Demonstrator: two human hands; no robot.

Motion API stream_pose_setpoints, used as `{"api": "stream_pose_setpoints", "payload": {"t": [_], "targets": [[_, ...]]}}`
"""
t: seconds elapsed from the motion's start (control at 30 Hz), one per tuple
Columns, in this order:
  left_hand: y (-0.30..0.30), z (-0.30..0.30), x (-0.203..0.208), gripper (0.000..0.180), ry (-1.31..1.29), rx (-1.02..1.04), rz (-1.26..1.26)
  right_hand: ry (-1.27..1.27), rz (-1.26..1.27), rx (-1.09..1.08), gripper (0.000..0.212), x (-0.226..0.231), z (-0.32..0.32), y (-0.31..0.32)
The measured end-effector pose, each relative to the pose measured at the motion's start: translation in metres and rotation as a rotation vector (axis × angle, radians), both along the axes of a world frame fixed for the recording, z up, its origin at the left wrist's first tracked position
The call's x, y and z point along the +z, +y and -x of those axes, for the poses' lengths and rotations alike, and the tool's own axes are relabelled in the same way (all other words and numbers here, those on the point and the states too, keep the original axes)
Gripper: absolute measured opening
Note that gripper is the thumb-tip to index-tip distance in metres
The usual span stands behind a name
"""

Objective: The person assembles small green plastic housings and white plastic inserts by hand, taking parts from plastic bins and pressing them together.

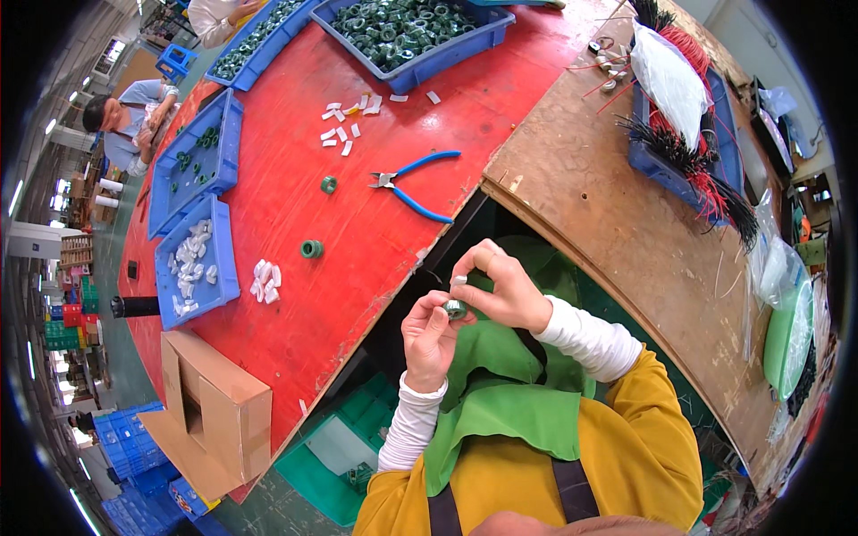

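Over my lap, past the table's edge, my left hand (425, 341) pinches a small dark green ring-shaped coil (455, 310). My right hand (506, 290) is close beside it, with a little white piece (459, 280) between thumb and finger, just above the coil. Two more green rings lie on the red table, one nearer (312, 249) and one farther (329, 185). Blue-handled cutting pliers (413, 186) rest there with their jaws apart. A small pile of white pieces (265, 281) sits to the left, and flat white strips (347, 135) are scattered farther back.
Blue trays of green rings (407, 67) stand at the back. At left are a tray of white pieces (222, 268) and a cardboard box (234, 420). Black and red wires (706, 170) fill a bin on the brown table. A co-worker (134, 121) sits far left.
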State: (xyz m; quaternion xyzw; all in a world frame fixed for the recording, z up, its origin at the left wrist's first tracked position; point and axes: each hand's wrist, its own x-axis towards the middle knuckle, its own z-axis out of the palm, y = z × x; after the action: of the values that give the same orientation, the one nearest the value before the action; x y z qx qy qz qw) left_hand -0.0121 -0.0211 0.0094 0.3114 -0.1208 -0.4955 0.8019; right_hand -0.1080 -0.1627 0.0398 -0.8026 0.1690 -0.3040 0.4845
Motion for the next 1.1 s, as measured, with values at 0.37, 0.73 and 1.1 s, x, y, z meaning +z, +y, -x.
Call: {"api": "stream_pose_setpoints", "payload": {"t": [0.37, 0.73, 1.1], "targets": [[0.002, -0.004, -0.013, 0.012, 0.082, -0.056, 0.034, 0.077, -0.733, 0.182, 0.030, -0.016, 0.010, 0.016], [0.002, -0.008, -0.001, 0.018, -0.078, -0.039, -0.066, -0.036, 0.022, 0.197, 0.019, -0.018, 0.010, 0.013], [0.004, -0.003, -0.004, 0.019, -0.050, -0.009, -0.048, -0.175, 0.545, 0.028, 0.030, -0.004, 0.002, 0.017]]}}
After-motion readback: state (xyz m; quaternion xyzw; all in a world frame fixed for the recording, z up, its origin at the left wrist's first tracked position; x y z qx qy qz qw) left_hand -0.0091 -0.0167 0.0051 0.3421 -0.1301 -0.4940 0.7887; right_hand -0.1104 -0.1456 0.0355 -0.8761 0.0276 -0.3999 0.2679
